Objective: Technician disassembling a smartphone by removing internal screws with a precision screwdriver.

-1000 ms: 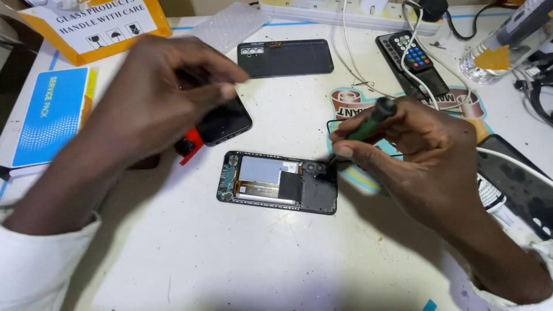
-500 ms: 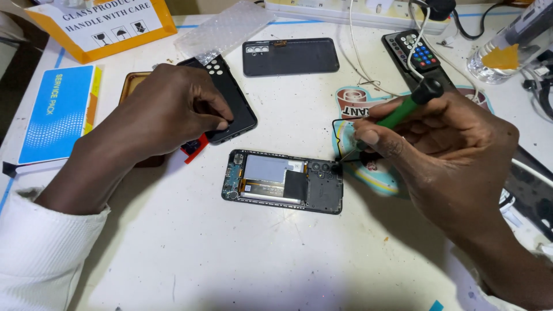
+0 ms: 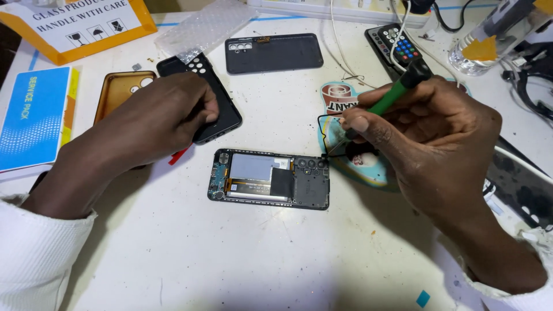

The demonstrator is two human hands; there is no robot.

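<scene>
An opened phone (image 3: pixel 271 178) lies flat on the white table (image 3: pixel 242 259), back cover off, battery and board showing. My right hand (image 3: pixel 426 144) grips a green-handled screwdriver (image 3: pixel 391 95), its tip just off the phone's upper right corner. My left hand (image 3: pixel 155 124) rests on a black phone case (image 3: pixel 216 98) to the phone's upper left, fingers curled on it. A small red tool (image 3: pixel 177 155) peeks out under that hand.
A dark back cover (image 3: pixel 273 53) lies at the top centre. A brown case (image 3: pixel 115 89), a blue box (image 3: pixel 31 118) and an orange-edged card (image 3: pixel 75 23) are at the left. A remote (image 3: pixel 397 46), white cables, a round sticker mat (image 3: pixel 340 103) and a bottle (image 3: pixel 489 40) stand at the right.
My left hand drew back down and left along the black case. My right hand lifted the screwdriver tip slightly off the phone's corner.
</scene>
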